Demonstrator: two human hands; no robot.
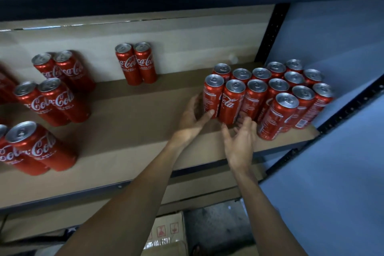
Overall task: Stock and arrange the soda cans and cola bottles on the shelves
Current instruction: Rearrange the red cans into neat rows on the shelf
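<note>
The block of cans (268, 93) stood at the right end of the shelf (128, 122), packed upright in close rows, side touching side. Each can was slim and tall, glossy red with white script lettering and a silver top with a pull tab. Some turned the logo forward and others showed small print. One front can (277, 118) stood nearer the shelf edge than the rest, just against the row behind it.

The corner can (213, 97) formed the front-left corner of the block. The left hand (191, 118) was at this can. Its thumb lay straight across the lower front and its fingers were only lightly bent by the can's left side. Blur hid whether those fingers touched. The right hand (241, 141) was just beside it, palm up. Its fingers were spread wide and held nothing, with the tips near the bases of the next cans.

Farther left, well apart from the block, stood a back pair (136, 63) of the same cans against the rear board. Three more pairs (52, 102) stood toward the left end, logos facing out.

A black perforated post (270, 33) rose behind the block, and a blue wall (332, 151) lay to the right. A cardboard box (166, 233) sat on the floor below the shelf.
</note>
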